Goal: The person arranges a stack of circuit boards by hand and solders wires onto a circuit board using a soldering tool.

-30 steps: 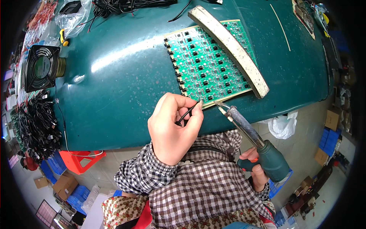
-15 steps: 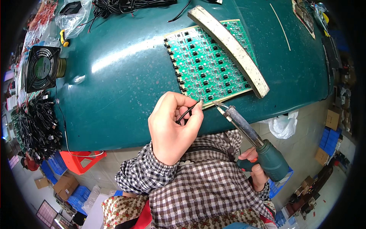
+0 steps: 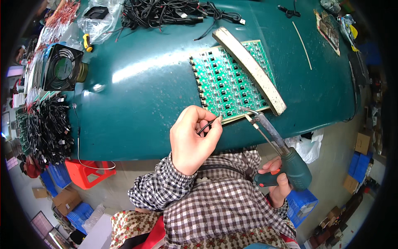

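Observation:
A panel of green circuit boards (image 3: 211, 83) lies on the table, with rows of small black parts and black connectors along its left side. Across it rests a long, worn, whitish bar (image 3: 253, 68). My left hand (image 3: 191, 137) pinches the end of a thin black cable (image 3: 206, 127) at the panel's near edge. A green pistol-shaped soldering gun (image 3: 297, 168) is gripped in my right hand (image 3: 275, 178), fingers around its handle by the red trigger. Its bent tip and a thin feed tube point at the panel, a short way right of my left fingertips.
Black cables (image 3: 161, 14) are heaped at the back of the green table (image 3: 137, 108). A small fan (image 3: 63, 68) and bundled cables (image 3: 47, 128) sit on the left. A yellow-handled tool (image 3: 87, 42) lies behind the fan. Below the table stands a red stool (image 3: 89, 174).
The whole view has shifted, showing more of the table's back. The soldering gun's tip has moved farther over the panel, away from my left fingertips. My left hand keeps its pinch.

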